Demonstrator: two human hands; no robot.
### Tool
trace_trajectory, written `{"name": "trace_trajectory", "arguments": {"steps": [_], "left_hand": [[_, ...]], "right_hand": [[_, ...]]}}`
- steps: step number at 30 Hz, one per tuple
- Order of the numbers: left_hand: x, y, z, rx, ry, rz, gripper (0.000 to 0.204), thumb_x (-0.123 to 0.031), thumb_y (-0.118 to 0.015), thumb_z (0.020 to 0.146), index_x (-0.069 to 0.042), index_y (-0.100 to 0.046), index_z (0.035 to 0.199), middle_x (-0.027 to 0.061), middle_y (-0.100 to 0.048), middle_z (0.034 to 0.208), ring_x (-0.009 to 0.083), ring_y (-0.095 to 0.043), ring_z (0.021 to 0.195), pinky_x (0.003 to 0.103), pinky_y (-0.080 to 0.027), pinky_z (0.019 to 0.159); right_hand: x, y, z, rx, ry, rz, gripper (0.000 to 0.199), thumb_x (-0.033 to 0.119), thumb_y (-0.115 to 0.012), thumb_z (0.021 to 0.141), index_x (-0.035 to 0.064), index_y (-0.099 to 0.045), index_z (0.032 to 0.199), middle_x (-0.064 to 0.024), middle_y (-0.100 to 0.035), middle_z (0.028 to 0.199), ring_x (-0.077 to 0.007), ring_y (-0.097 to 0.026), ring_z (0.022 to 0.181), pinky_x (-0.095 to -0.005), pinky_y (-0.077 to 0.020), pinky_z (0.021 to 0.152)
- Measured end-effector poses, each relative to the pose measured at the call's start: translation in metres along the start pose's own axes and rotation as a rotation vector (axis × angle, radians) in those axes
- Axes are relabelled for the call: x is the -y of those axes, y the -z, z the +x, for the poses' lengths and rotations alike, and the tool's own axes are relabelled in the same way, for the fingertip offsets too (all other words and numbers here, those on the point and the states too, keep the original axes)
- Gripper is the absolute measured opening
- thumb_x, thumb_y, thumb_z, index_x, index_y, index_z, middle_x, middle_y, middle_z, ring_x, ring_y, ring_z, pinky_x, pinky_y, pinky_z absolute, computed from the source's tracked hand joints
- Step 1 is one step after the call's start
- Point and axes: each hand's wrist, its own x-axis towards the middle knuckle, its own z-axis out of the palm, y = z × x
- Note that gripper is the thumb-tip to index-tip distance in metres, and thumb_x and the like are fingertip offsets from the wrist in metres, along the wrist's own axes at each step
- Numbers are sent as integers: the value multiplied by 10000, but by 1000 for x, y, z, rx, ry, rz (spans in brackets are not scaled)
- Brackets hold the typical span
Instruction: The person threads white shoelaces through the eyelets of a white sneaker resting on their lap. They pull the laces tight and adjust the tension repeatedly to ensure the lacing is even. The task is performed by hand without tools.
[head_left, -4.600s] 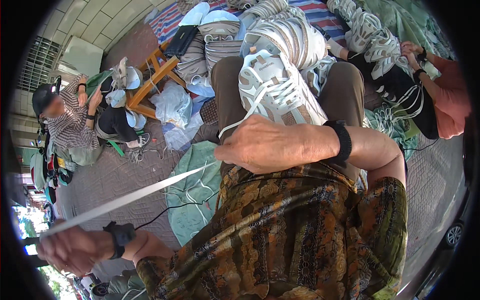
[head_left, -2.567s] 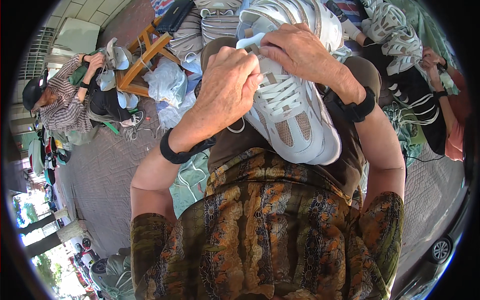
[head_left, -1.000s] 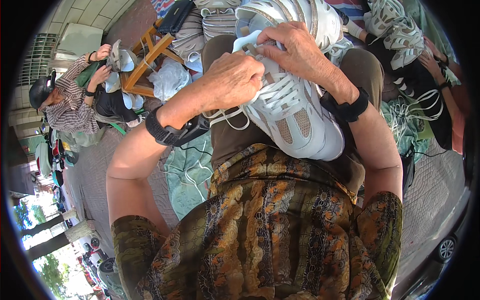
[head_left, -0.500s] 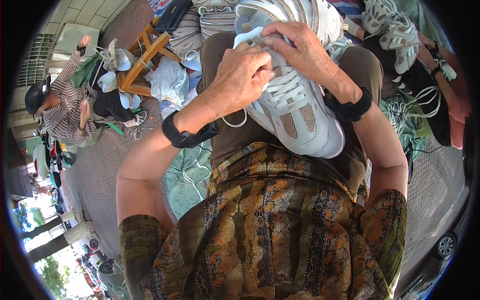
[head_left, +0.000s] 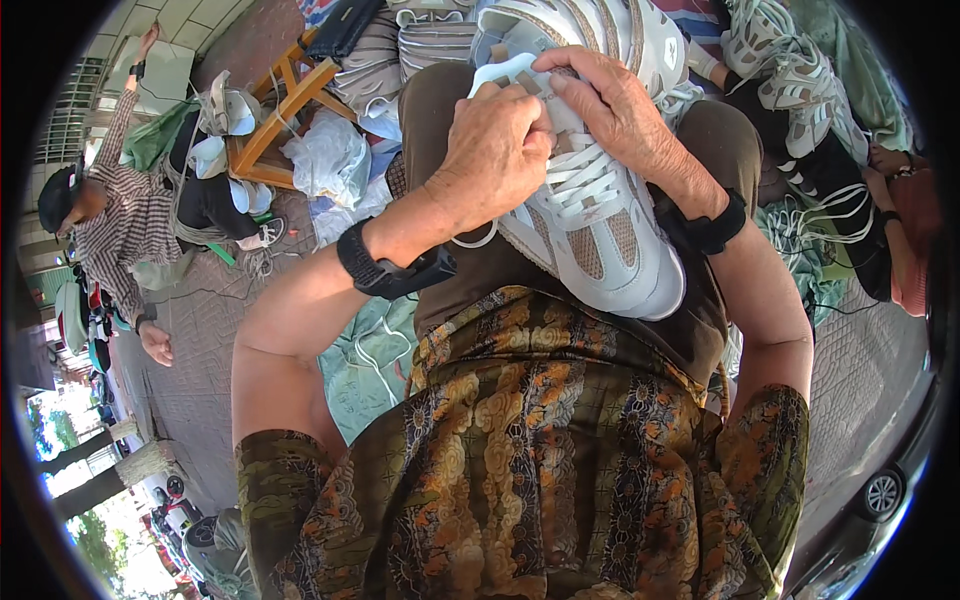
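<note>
A white and beige sneaker (head_left: 605, 245) rests across my lap, its toe toward me and its opening away from me. White shoelaces (head_left: 580, 180) criss-cross its lower eyelets. My left hand (head_left: 495, 150) is closed in a pinch beside the upper eyelets, apparently on a lace whose end is hidden by the fingers; a lace loop hangs below that hand. My right hand (head_left: 625, 110) grips the opposite upper edge by the tongue, thumb and forefinger close together. Just beyond my hands lies another sneaker of the same colours (head_left: 590, 25).
Striped sneakers (head_left: 370, 65) are piled beyond my knees, near a wooden stool (head_left: 290, 110) and a clear plastic bag (head_left: 330, 155). At left sits a person in a checked shirt (head_left: 120, 215). Another person's hands (head_left: 885, 160) are at right, near laced sneakers (head_left: 800, 90).
My left hand has shifted slightly, its fingers curled more tightly; the sneaker stays nearly in place. The person at left has spread their arms, one hand up and the other down.
</note>
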Motion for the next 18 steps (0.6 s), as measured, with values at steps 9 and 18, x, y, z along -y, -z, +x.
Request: {"name": "trace_trajectory", "arguments": {"steps": [9, 18], "left_hand": [[-4, -6, -2, -91, -12, -133, 71, -68, -604, 805, -53, -666, 773, 73, -630, 873, 278, -544, 903, 421, -384, 849], [17, -20, -1, -84, -176, -24, 121, -86, -567, 828, -58, -669, 770, 89, -613, 850, 279, -540, 906, 432, -387, 852]], "right_hand": [[23, 29, -17, -139, 143, -283, 185, 60, -618, 836, 69, -631, 1020, -109, -608, 965, -314, -594, 893, -390, -489, 775], [52, 30, -30, 8, 173, -555, 184, 75, -657, 813, 83, -601, 989, -71, -565, 907, -286, -590, 847, -381, -515, 660]]}}
